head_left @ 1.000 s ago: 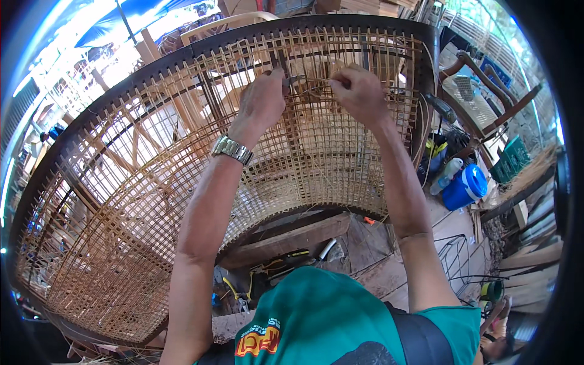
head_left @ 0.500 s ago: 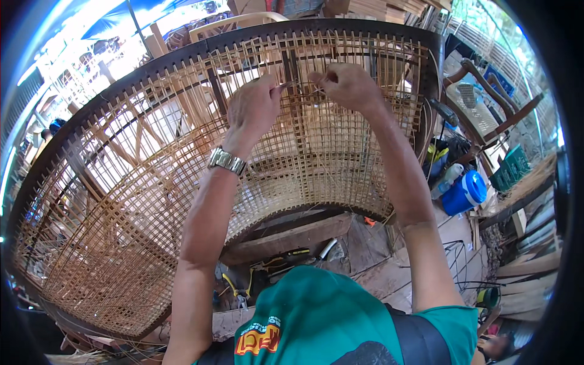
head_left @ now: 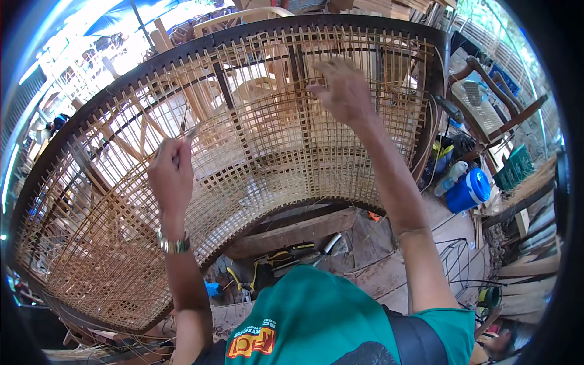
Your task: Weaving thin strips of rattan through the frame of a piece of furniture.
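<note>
A curved frame (head_left: 316, 22) with a dark rim stretches before me, filled with an open mesh of woven cane (head_left: 274, 170). The weave is tight at the lower left and looser toward the upper rim. Over the left-centre part of the mesh, my left hand (head_left: 171, 173) is closed in a pinch. From its fingertips sticks a thin cane strand (head_left: 192, 131), though its far end is hard to follow. My right hand (head_left: 344, 91) is near the upper right of the weave, fingers stretched and slightly blurred, holding nothing I can see.
Below the frame's inner curve lie yellow-handled pliers (head_left: 240, 278) and other hand tools beside a wooden beam (head_left: 292, 234). To the right stand a blue water jug (head_left: 468, 190), a plastic bottle (head_left: 451, 177), a green crate (head_left: 514, 169) and a wooden chair frame (head_left: 499, 100).
My left hand has moved left and down, away from my right hand, with the strand in its fingers. My right hand's fingers have spread from a pinch, staying near the same spot.
</note>
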`<state>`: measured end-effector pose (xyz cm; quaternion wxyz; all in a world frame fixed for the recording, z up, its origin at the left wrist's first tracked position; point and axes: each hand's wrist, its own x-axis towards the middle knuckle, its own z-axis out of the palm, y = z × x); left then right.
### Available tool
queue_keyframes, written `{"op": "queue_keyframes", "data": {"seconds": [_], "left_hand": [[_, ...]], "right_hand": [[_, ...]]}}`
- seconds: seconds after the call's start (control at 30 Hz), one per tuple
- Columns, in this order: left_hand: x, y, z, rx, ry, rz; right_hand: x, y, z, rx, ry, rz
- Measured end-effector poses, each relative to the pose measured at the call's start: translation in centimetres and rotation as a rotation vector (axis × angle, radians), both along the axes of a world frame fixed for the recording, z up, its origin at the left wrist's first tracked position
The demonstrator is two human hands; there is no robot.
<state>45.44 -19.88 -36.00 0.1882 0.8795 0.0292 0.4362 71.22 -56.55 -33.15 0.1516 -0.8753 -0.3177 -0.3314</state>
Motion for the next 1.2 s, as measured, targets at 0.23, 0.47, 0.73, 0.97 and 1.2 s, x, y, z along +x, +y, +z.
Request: {"op": "queue_keyframes", "data": {"seconds": [0.23, 0.47, 0.73, 0.97, 1.2], "left_hand": [[-2.5, -2.9, 4.9, -0.192, -0.013, -0.159], [8.6, -4.1, 4.2, -0.088, 0.116, -0.271], [16.5, -9.7, 5.3, 0.096, 0.317, -0.065], [17.6, -13.4, 6.7, 0.335, 0.473, 0.067], [18.4, -10.6, 2.4, -0.148, 0.345, -0.195]], "right_hand": [[-9.0, 9.3, 3.4, 0.016, 0.172, 0.697], [0.9, -5.1, 2.5, 0.358, 0.179, 0.23], [2.9, -8.6, 0.8, 0.454, 0.29, 0.245], [3.3, -9.7, 0.5, 0.433, 0.25, 0.251], [4.2, -10.6, -0.6, 0.549, 0.337, 0.344]]}}
